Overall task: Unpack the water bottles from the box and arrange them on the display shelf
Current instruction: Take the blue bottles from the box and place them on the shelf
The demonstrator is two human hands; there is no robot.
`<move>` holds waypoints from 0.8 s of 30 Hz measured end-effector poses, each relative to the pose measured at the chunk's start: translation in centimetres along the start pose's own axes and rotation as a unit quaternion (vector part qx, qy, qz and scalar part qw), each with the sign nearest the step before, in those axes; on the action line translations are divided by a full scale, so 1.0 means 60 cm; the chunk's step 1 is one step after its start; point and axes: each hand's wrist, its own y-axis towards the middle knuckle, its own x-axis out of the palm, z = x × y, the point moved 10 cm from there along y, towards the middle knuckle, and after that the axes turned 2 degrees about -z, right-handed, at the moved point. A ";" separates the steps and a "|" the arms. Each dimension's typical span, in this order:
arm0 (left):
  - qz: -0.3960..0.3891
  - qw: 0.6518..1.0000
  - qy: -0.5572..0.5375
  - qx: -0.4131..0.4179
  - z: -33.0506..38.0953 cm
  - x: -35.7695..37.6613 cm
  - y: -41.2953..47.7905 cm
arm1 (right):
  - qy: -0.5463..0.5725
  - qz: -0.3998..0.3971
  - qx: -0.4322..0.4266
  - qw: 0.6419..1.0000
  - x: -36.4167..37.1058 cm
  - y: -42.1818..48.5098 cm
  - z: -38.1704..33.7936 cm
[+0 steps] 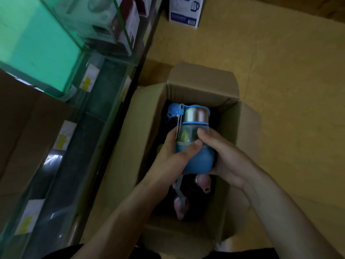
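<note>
Two hands share one grip: the left hand point(172, 156) and right hand point(225, 159) both curl round a blue water bottle point(188, 136) with a steel cap, held above the open cardboard box point(202, 77). Under the grip, pink bottles point(203, 182) lie inside the box, and a grey strap point(179, 187) there could snag, so a straight lift seems safest. Just beyond the grip lies another blue bottle point(172, 110). Left of the grip, close by, stands the glass display shelf point(104, 101). Far beyond, a kettle carton point(184, 13) sits on the floor point(280, 90).
</note>
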 end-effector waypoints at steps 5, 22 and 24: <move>0.000 1.000 0.005 -0.010 0.000 -0.009 -0.044 | 0.022 0.013 -0.015 1.000 0.026 -0.045 0.010; 0.001 0.999 0.019 -0.040 0.186 0.072 -0.371 | -0.041 0.023 0.023 0.999 0.139 -0.391 -0.141; 0.003 0.999 0.008 -0.038 0.233 0.091 -0.411 | -0.055 0.018 0.019 0.998 0.154 -0.437 -0.189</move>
